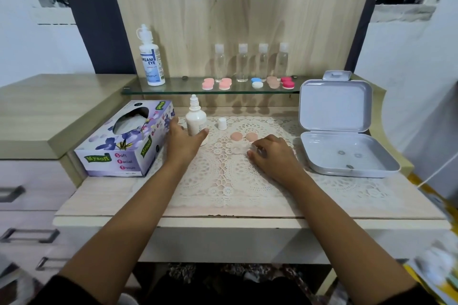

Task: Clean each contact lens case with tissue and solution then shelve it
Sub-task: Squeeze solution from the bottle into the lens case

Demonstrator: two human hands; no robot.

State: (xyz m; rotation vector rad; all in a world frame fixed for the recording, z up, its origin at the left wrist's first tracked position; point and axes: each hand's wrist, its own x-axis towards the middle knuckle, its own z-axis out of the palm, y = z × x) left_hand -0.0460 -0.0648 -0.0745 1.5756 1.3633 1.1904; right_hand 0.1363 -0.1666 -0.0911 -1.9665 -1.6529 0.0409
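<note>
A clear contact lens case (240, 149) lies on the lace mat, and its two peach caps (244, 136) lie just behind it. My right hand (271, 153) rests at the case's right end, fingers curled on it. My left hand (184, 142) is spread open around the base of a small white solution bottle (195, 119), thumb to its right. The bottle's white cap (222, 123) stands apart on the mat. A purple tissue box (124, 138) sits to the left. Several closed lens cases (247, 83) line the glass shelf (173, 89).
An open grey plastic box (347, 156) stands at the right with small bits in its base. A large solution bottle (151, 57) and several clear bottles (251, 62) stand on the shelf. Drawers are at the left. The desk's front edge is near me.
</note>
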